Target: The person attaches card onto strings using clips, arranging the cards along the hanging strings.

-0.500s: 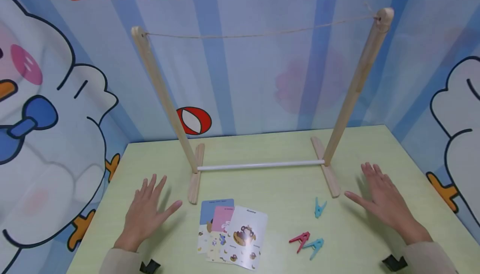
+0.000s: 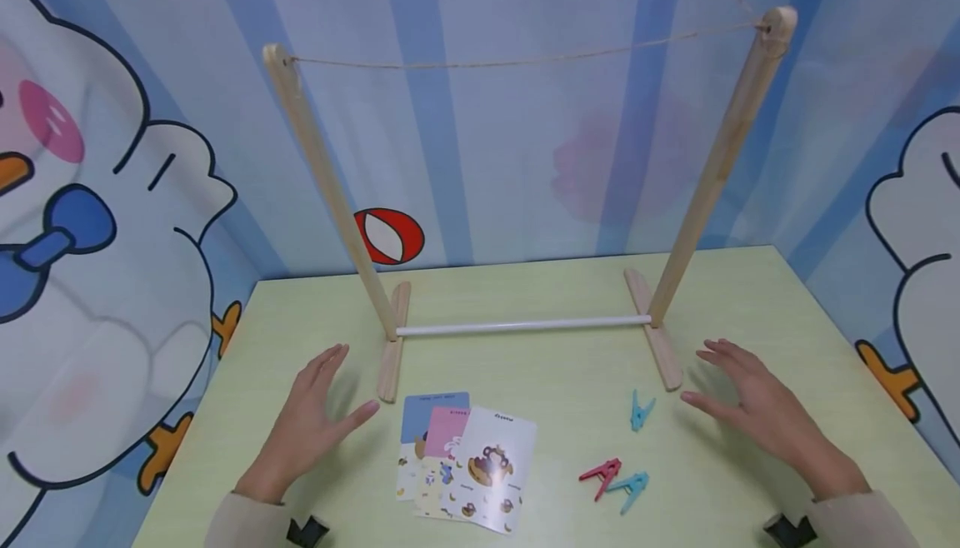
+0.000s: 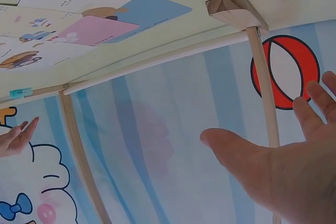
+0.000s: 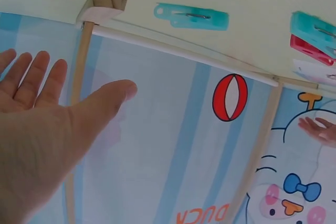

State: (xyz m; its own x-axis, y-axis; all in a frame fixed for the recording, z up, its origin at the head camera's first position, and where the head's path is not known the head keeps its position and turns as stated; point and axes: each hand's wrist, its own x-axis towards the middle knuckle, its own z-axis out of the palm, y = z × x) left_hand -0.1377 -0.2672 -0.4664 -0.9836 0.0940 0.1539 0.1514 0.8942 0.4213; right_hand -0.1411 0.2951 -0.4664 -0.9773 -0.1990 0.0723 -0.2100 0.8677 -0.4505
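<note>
My left hand (image 2: 306, 421) hovers over the table left of several overlapping picture cards, its thumb apart from loosely bent fingers and nothing in its grasp. On top lies a white card (image 2: 489, 471) with a monkey picture; a pink-topped card (image 2: 446, 427) and a blue-topped card (image 2: 433, 415) peek out beneath. My right hand (image 2: 765, 415), likewise relaxed and holding nothing, is above the table at the right. Nearest to it is a blue clothespin (image 2: 640, 411). A red clothespin (image 2: 602, 475) and another blue clothespin (image 2: 632, 490) lie together closer to the front.
Behind the cards stands a wooden frame with a left post (image 2: 330, 190), a right post (image 2: 716, 169) and a white crossbar (image 2: 525, 326). A thin string (image 2: 480, 65) runs between the post tops. A printed backdrop (image 2: 517, 165) surrounds the table (image 2: 525, 373).
Both hands have turned, their thumbs and fingers shifting inward and the fingers bending more. The left hand moved slightly right. Cards, clothespins and frame stay where they were.
</note>
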